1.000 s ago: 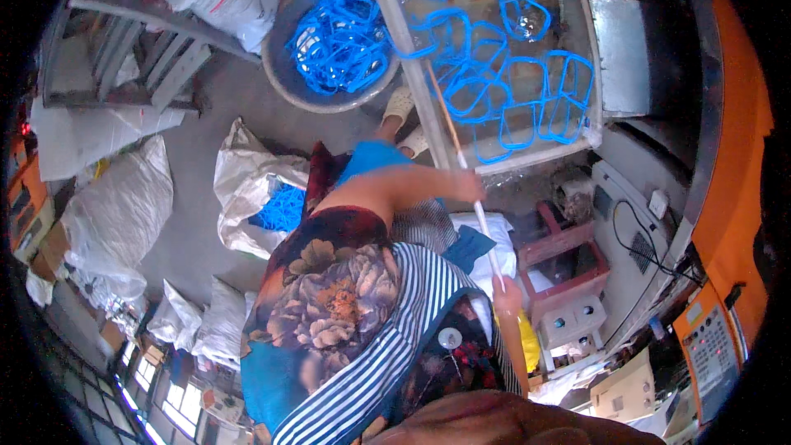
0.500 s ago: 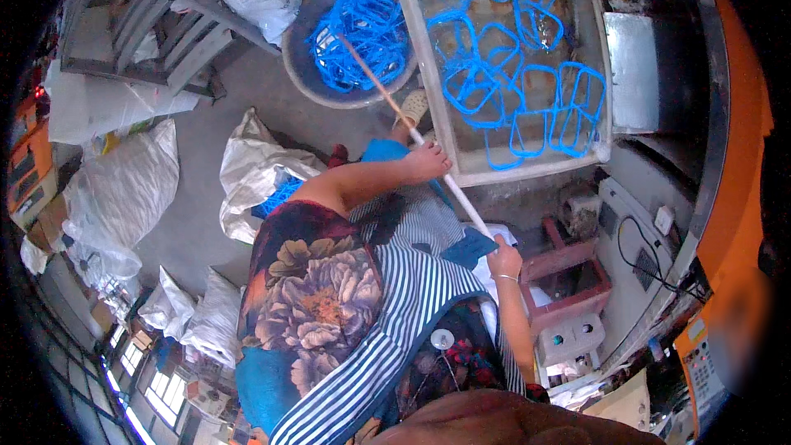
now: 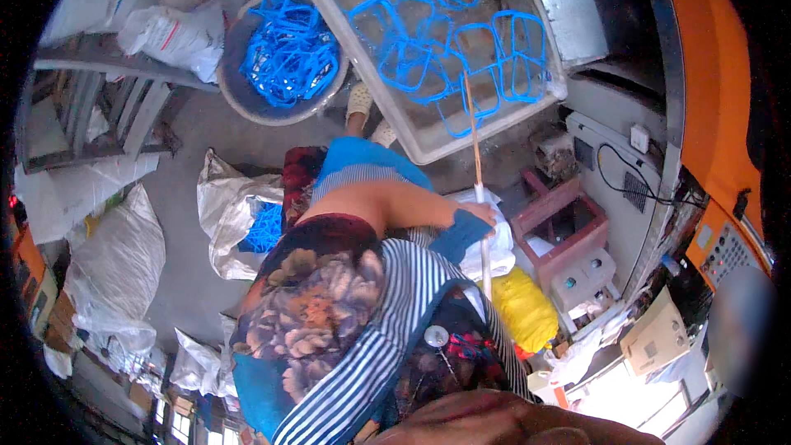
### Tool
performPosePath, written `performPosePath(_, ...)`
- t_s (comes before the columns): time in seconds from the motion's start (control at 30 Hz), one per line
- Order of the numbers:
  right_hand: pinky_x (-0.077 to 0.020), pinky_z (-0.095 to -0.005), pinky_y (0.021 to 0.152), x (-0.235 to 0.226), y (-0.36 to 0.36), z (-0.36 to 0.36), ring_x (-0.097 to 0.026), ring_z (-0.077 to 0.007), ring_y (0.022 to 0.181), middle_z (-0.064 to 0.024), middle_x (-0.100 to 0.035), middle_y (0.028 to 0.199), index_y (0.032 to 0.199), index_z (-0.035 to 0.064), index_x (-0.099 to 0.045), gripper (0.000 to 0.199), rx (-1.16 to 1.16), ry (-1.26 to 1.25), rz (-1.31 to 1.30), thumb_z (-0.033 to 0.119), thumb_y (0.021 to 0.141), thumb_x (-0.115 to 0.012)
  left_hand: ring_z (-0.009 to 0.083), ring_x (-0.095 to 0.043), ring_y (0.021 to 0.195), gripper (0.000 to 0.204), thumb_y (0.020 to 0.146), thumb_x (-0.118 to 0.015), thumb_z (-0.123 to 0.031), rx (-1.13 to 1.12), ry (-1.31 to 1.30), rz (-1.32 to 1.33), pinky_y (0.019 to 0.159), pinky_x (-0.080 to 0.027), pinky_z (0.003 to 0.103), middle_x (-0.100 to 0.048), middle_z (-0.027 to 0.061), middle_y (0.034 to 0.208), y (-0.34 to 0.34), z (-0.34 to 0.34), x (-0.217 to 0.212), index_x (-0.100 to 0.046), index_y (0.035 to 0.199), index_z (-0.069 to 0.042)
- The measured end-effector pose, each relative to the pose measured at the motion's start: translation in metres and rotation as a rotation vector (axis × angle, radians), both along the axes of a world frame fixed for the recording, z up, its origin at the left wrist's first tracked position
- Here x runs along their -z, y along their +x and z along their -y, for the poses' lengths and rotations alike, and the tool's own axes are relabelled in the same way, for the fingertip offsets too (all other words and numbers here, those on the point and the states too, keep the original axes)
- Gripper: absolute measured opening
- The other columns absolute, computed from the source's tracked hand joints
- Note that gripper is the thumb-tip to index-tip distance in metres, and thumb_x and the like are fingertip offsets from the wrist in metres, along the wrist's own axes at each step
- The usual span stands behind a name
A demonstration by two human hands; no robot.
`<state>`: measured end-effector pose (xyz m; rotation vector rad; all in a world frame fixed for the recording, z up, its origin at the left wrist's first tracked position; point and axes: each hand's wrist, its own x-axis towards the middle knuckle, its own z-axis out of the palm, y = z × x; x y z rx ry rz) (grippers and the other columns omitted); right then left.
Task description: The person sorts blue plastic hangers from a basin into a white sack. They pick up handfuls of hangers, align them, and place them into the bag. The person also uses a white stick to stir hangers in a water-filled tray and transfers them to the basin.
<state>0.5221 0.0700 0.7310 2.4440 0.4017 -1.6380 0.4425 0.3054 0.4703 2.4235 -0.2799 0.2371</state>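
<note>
My left hand (image 3: pixel 484 217) closes round a long stick, which has a white lower part (image 3: pixel 484 259) and a thin brown far part (image 3: pixel 474 136). The stick's tip lies over blue plastic loops (image 3: pixel 474 105) at the near side of a big grey tank (image 3: pixel 424 152) holding murky water; whether it touches them I cannot tell. Further rounded-rectangular blue loops (image 3: pixel 519 58) lie scattered and overlapping in the tank. A teal apron piece (image 3: pixel 461 235) covers part of my left wrist. My right hand is out of sight; the stick's lower end disappears beside my striped apron.
Left of the tank, a round grey tub (image 3: pixel 235 91) holds a heap of blue loops (image 3: pixel 292 58). An open white sack (image 3: pixel 218 227) with blue pieces stands nearer. A reddish-brown stand (image 3: pixel 568 222), a yellow bundle (image 3: pixel 523 309) and a grey cabinet (image 3: pixel 626 173) are on the right.
The stick has swung right, its tip going from the tub to over the tank. My left hand has moved right and nearer; my right hand has left view. The view has shifted too.
</note>
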Motion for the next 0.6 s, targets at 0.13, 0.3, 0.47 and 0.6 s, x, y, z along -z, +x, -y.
performPosePath(0.13, -0.0410, -0.0303, 0.051, -0.030, -0.028, -0.031, -0.054, -0.0193, 0.062, -0.0085, -0.055, 0.070, 0.096, 0.0068, -0.055, 0.033, 0.549, -0.029, -0.190, 0.039, 0.088, -0.049, 0.0274, -0.057, 0.086, 0.012, 0.082, -0.049, -0.021, 0.193, -0.218, -0.257, 0.069, -0.049, 0.041, -0.059, 0.0076, 0.083, 0.006, 0.010, -0.013, -0.057, 0.080, -0.012)
performPosePath(0.3, -0.0330, -0.0201, 0.040, 0.029, -0.050, -0.181, -0.044, -0.0068, 0.048, 0.0028, -0.048, 0.064, 0.086, 0.0116, -0.052, 0.017, 0.734, 0.184, -0.330, 0.028, 0.091, -0.050, 0.0264, -0.057, 0.081, 0.007, 0.077, -0.053, -0.018, 0.013, -0.092, -0.131, 0.069, -0.048, 0.039, -0.055, 0.0078, 0.078, -0.007, -0.116, 0.069, -0.052, 0.078, -0.012)
performPosePath(0.47, -0.0342, -0.0263, 0.034, 0.079, -0.071, -0.305, -0.042, -0.0089, 0.043, 0.0005, -0.045, 0.061, 0.087, 0.0069, -0.049, 0.022, 0.489, 0.257, -0.314, 0.028, 0.091, -0.048, 0.0273, -0.059, 0.088, 0.011, 0.076, -0.057, -0.013, -0.053, 0.128, -0.243, 0.076, -0.050, 0.041, -0.061, 0.0078, 0.086, -0.048, -0.264, 0.083, -0.058, 0.087, -0.010)
performPosePath(0.6, -0.0376, -0.0289, 0.036, 0.103, -0.069, -0.363, -0.047, -0.0126, 0.044, -0.0010, -0.046, 0.058, 0.089, 0.0069, -0.048, 0.022, 0.373, 0.267, -0.365, 0.029, 0.091, -0.049, 0.0238, -0.060, 0.085, 0.009, 0.075, -0.057, -0.017, -0.230, 0.239, -0.047, 0.074, -0.050, 0.038, -0.062, 0.0047, 0.084, -0.085, -0.346, 0.067, -0.059, 0.082, -0.012)
